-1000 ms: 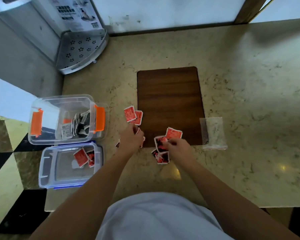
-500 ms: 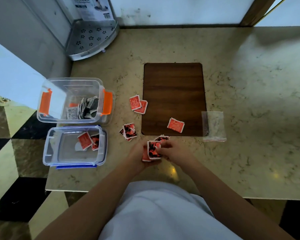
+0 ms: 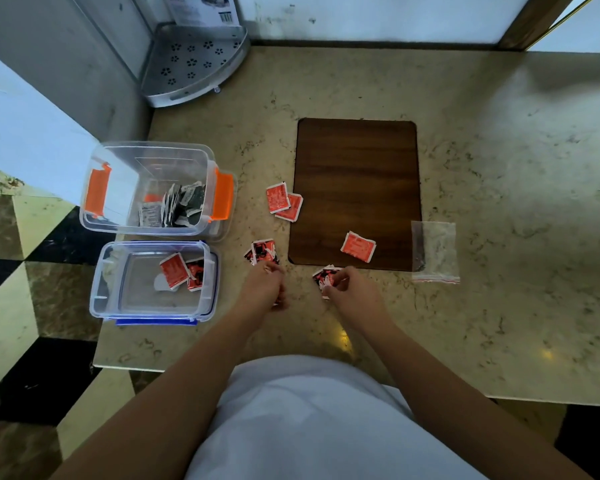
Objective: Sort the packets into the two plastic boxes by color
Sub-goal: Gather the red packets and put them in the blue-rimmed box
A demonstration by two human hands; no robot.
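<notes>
Packets: print too blurred to read. Right hand pinches red packets; left hand curled, hold unclear. Bare table toward 2 o'clock.

Brown wooden board lies flat at centre of marble countertop. Clear zip bag at its 4 o'clock, just beside. Perforated metal corner shelf at 11 o'clock.
</notes>
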